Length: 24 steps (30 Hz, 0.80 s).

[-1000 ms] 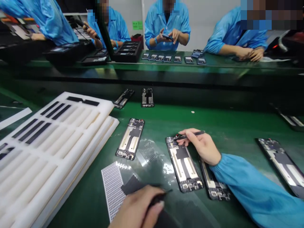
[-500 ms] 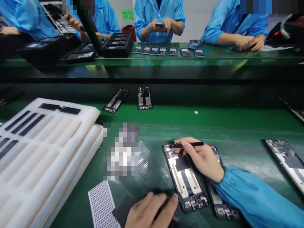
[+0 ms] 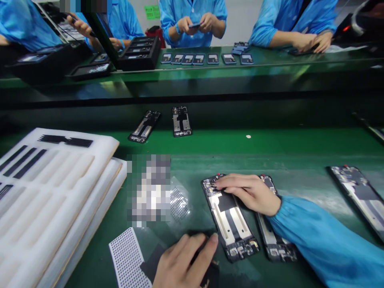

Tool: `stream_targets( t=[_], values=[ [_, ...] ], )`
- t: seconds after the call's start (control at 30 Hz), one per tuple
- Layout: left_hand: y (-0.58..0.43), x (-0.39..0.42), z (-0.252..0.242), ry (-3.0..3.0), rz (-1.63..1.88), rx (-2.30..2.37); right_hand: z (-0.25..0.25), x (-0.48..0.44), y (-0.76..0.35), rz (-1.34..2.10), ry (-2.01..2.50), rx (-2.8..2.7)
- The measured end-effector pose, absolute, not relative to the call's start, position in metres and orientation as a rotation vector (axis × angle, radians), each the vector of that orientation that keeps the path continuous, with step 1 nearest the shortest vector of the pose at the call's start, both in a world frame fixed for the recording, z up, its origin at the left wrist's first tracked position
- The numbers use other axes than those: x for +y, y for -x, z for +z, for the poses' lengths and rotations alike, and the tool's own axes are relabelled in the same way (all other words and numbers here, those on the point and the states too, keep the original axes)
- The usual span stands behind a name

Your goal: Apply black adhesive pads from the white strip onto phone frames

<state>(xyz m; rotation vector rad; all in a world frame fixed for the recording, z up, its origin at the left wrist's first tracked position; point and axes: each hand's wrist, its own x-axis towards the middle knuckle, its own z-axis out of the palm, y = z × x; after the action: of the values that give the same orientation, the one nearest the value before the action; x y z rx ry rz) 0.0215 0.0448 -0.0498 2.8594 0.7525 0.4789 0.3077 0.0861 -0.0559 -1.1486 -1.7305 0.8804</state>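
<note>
A phone mid-frame (image 3: pixel 229 216) with bare circuit boards and a silvery plate lies slanted before me. My right hand (image 3: pixel 252 192) reaches over its upper end, with fingertips pressed to the board area and thumb tucked under the fingers; no tool shows, and the palm side is hidden. Another phone mid-frame (image 3: pixel 280 250) lies partly under my right wrist. My left hand (image 3: pixel 186 264) curls round a dark piece at the bottom edge, mostly hidden by the fingers, its index fingertip beside the first frame. Left of it are a black sheet (image 3: pixel 151 262) and a white dotted sheet (image 3: pixel 127 256).
Stacked white foam trays (image 3: pixel 99 160) with black strips stand at left. A clear dotted film (image 3: pixel 179 202) lies mid-table. More phone frames (image 3: pixel 181 122) lie farther back, another phone frame (image 3: pixel 358 196) at right. Co-workers in blue sleeves (image 3: pixel 270 30) handle phones across the bench.
The black tweezers in my right hand have gone from sight, and its fingers now lie flatter over the phone mid-frame's top. My left hand stays nearly in place. The view has shifted slightly.
</note>
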Motion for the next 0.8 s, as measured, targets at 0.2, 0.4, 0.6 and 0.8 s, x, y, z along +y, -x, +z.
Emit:
stream_targets(
  t=[0.2, 0.4, 0.6, 0.8],
  values=[
    [-0.045, 0.041, -0.034, -2.98, 0.333, 0.534, -0.061, 0.088, -0.309, 0.98, 1.107, -1.531],
    [-0.083, 0.034, -0.029, -3.019, 0.294, 0.488, -0.064, 0.095, -0.306, 1.068, 1.139, -1.182],
    [-0.093, 0.033, -0.033, -3.051, 0.304, 0.47, -0.064, 0.102, -0.308, 1.18, 1.125, -1.05],
    [-0.094, 0.034, -0.03, -3.06, 0.161, 0.417, -0.057, 0.107, -0.307, 1.275, 1.21, -0.954]
  ],
)
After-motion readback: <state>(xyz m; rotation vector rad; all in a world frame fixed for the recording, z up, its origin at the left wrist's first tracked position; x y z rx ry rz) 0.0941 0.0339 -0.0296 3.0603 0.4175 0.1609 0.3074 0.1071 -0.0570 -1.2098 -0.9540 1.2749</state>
